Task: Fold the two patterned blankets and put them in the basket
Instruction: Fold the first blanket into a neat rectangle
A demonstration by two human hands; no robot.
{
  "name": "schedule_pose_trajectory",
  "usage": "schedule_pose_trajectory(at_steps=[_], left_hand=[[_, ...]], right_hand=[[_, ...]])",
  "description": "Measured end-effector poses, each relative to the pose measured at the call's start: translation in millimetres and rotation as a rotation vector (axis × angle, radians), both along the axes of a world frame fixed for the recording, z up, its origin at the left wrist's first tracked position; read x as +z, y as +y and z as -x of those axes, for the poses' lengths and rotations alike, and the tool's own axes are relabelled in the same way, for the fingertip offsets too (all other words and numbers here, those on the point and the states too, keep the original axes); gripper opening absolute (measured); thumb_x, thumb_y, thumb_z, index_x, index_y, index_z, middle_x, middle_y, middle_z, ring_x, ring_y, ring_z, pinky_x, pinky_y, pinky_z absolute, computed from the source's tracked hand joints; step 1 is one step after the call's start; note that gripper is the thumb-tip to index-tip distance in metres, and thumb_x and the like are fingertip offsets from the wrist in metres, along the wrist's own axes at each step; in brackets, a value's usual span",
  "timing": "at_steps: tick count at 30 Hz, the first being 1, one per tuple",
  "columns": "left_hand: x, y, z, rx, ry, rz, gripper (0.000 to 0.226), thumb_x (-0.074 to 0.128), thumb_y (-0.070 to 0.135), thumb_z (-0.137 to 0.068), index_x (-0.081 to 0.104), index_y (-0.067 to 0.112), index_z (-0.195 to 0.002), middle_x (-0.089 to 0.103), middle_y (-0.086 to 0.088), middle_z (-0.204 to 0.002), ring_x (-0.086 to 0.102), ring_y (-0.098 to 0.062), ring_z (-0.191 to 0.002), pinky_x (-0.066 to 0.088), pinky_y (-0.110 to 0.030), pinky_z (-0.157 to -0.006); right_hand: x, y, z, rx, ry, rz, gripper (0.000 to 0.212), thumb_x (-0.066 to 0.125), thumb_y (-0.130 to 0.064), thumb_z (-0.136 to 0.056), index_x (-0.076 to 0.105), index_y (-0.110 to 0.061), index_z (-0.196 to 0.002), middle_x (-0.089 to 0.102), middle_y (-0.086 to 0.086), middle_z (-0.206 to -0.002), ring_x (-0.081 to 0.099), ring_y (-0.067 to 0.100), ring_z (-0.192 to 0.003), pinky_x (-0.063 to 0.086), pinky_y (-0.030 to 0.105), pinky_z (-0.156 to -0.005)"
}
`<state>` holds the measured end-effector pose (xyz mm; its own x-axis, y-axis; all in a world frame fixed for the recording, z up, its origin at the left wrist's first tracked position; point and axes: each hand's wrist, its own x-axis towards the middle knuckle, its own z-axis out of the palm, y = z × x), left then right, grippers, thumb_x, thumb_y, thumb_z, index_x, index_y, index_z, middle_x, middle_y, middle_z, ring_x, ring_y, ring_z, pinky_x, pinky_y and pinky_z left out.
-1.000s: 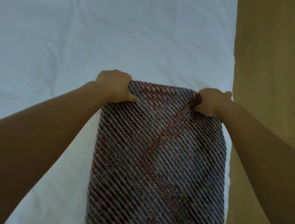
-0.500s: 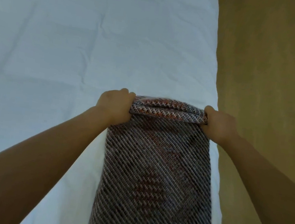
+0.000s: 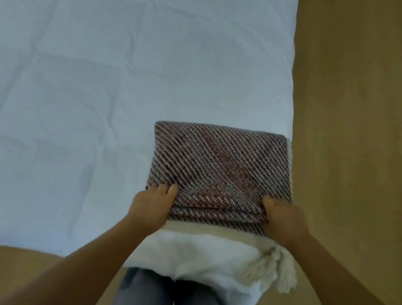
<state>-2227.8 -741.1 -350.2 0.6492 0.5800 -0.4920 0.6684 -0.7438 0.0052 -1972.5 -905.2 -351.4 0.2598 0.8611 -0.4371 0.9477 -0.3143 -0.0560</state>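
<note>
White bed sheet (image 3: pixel 100 86) on brown floor (image 3: pixel 370 98), folded patterned blanket (image 3: pixel 221 165) laid at corner, near edge gripped by left hand (image 3: pixel 152 203) and right hand (image 3: pixel 283 222), tassels (image 3: pixel 273 271) hanging.

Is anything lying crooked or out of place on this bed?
The blanket lies folded fairly square, but a white end with a tassel sticks out under the fold and hangs over the near edge of the bed.

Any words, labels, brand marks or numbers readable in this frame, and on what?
None. The patterned blanket shows only its woven diagonal pattern, with no tag in view. The white sheet, the white tasselled fabric at the blanket's near edge and the floor carry no writing.
</note>
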Motion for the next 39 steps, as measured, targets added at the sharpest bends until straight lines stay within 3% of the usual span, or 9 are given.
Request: schedule_pose_trajectory(at_steps=[6, 8, 12, 17, 20, 24, 29, 34, 39], left_hand=[[-19, -27, 17, 0.081, 0.194, 0.086, 0.082, 0.052, 0.03, -0.083, 0.002, 0.02, -0.147, 0.035, -0.012, -0.135, 0.042, -0.028, -0.118, 0.042, -0.037, -0.088], [-19, -28, 14, 0.17, 0.115, 0.176, 0.084, 0.055, 0.041, -0.079, 0.01, 0.02, -0.147, 0.037, -0.011, -0.134, 0.043, -0.029, -0.119, 0.041, -0.039, -0.092], [-14, -23, 9, 0.64, -0.468, 0.115, 0.061, 0.06, 0.036, -0.078, 0.042, 0.013, -0.132, 0.048, -0.012, -0.122, 0.048, -0.03, -0.112, 0.043, -0.041, -0.089], [-19, -19, 11, 1.159, -0.331, 0.253, 0.065, 0.064, 0.048, -0.08, 0.045, 0.003, -0.123, 0.052, -0.019, -0.119, 0.051, -0.036, -0.11, 0.046, -0.048, -0.09], [-19, -24, 11, 1.186, -0.447, 0.327, 0.048, 0.064, 0.041, -0.082, 0.051, 0.002, -0.107, 0.059, -0.017, -0.106, 0.057, -0.031, -0.092, 0.047, -0.038, -0.075], [-21, -27, 20, 1.274, -0.598, 0.478, 0.032, 0.069, 0.026, -0.081, 0.052, 0.007, -0.101, 0.062, -0.015, -0.104, 0.058, -0.024, -0.084, 0.045, -0.033, -0.073], [-26, -23, 20, 1.373, -0.47, 0.64, 0.061, 0.075, 0.019, -0.074, 0.045, 0.002, -0.125, 0.056, -0.017, -0.123, 0.055, -0.033, -0.107, 0.049, -0.041, -0.089], [-17, 12, 3, 1.24, -0.569, 0.603, 0.068, 0.068, 0.049, -0.074, 0.045, 0.01, -0.125, 0.057, -0.009, -0.12, 0.056, -0.027, -0.103, 0.048, -0.039, -0.087], [-8, 59, -9, 1.311, -0.703, 0.819, 0.058, 0.075, 0.036, -0.073, 0.051, 0.009, -0.118, 0.06, -0.006, -0.11, 0.06, -0.017, -0.089, 0.048, -0.034, -0.081]], right_hand=[[-24, -26, 30, -0.034, 0.053, 0.14, 0.039, 0.052, -0.022, -0.083, 0.043, -0.012, -0.119, 0.055, 0.011, -0.115, 0.052, 0.029, -0.105, 0.046, 0.035, -0.074], [-27, -25, 34, -0.079, 0.158, 0.216, 0.044, 0.054, -0.025, -0.081, 0.04, -0.012, -0.121, 0.05, 0.011, -0.117, 0.048, 0.029, -0.108, 0.045, 0.035, -0.08], [-22, -21, 28, -0.172, 0.263, 0.071, 0.032, 0.06, -0.039, -0.077, 0.044, -0.016, -0.093, 0.048, 0.006, -0.097, 0.049, 0.026, -0.097, 0.039, 0.031, -0.071], [-24, -21, 38, -0.009, 0.163, -0.049, 0.043, 0.063, -0.032, -0.079, 0.052, -0.011, -0.116, 0.054, 0.008, -0.108, 0.05, 0.026, -0.099, 0.044, 0.034, -0.079], [-22, -13, 47, 0.022, 0.127, -0.066, 0.028, 0.059, -0.022, -0.082, 0.056, -0.008, -0.106, 0.059, 0.009, -0.101, 0.055, 0.028, -0.096, 0.039, 0.03, -0.065], [-18, -15, 53, 0.023, 0.171, -0.188, 0.021, 0.073, -0.007, -0.06, 0.06, -0.002, -0.076, 0.062, 0.016, -0.068, 0.062, 0.033, -0.06, 0.043, 0.028, -0.045], [-25, -11, 58, -0.033, 0.136, 0.195, 0.03, 0.051, -0.026, -0.083, 0.052, -0.01, -0.109, 0.058, 0.011, -0.108, 0.055, 0.029, -0.1, 0.041, 0.03, -0.071], [-6, 22, 58, -0.145, 0.366, -0.011, 0.026, 0.053, -0.025, -0.084, 0.038, -0.018, -0.064, 0.04, -0.006, -0.065, 0.043, 0.017, -0.06, 0.023, 0.026, -0.049], [20, 97, 64, -0.048, 0.446, -0.308, 0.01, 0.053, -0.014, -0.085, 0.057, -0.006, -0.09, 0.051, 0.006, -0.093, 0.043, 0.016, -0.084, 0.036, 0.027, -0.068]])
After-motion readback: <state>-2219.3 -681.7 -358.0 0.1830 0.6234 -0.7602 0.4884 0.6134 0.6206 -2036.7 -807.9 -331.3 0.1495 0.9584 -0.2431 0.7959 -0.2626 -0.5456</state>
